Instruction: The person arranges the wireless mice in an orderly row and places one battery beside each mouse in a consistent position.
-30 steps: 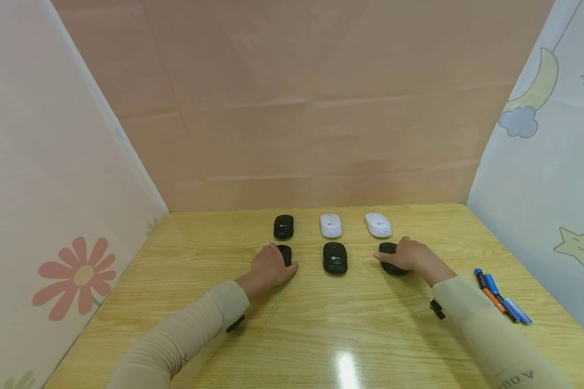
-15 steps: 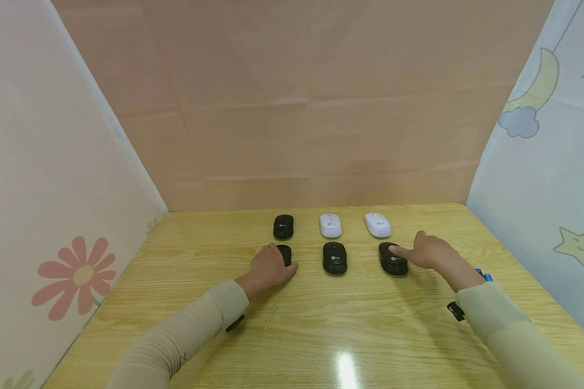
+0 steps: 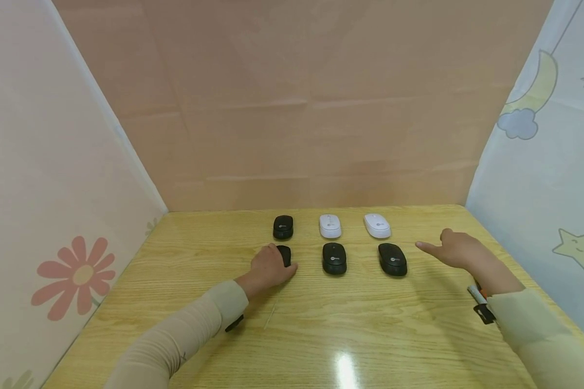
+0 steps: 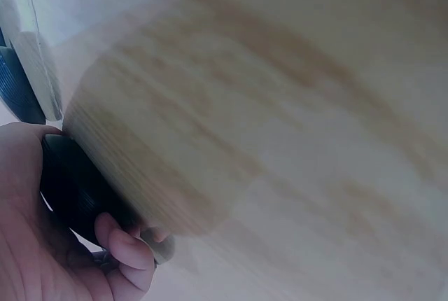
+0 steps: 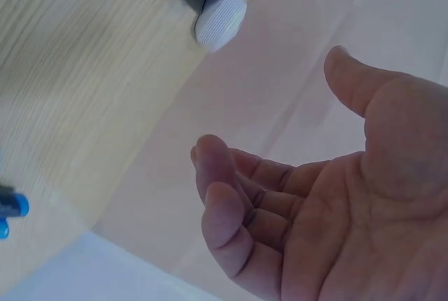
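Note:
In the head view my left hand (image 3: pixel 269 266) grips a black computer mouse (image 3: pixel 285 254) at the left of the front row, covering part of it. The left wrist view has the fingers and thumb around that mouse's dark sides. My right hand (image 3: pixel 459 251) is held in the air, fingers loosely bent and thumb stretched out. Nothing is in its palm in the right wrist view. Nearest to it, a black mouse (image 3: pixel 392 259) lies slightly turned on the table. Another black mouse (image 3: pixel 334 258) lies in the middle of the front row.
Behind that row lie a black mouse (image 3: pixel 283 227) and two white mice, one in the middle (image 3: pixel 330 226) and one at right (image 3: pixel 377 225). Blue-capped markers (image 5: pixel 12 205) show in the right wrist view; my right arm mostly hides them in the head view. A brown paper wall (image 3: pixel 306 108) closes the back.
My right hand has let go of the right-hand black mouse and moved away from it to the right. That mouse stays on the table. My left hand keeps its place on its mouse.

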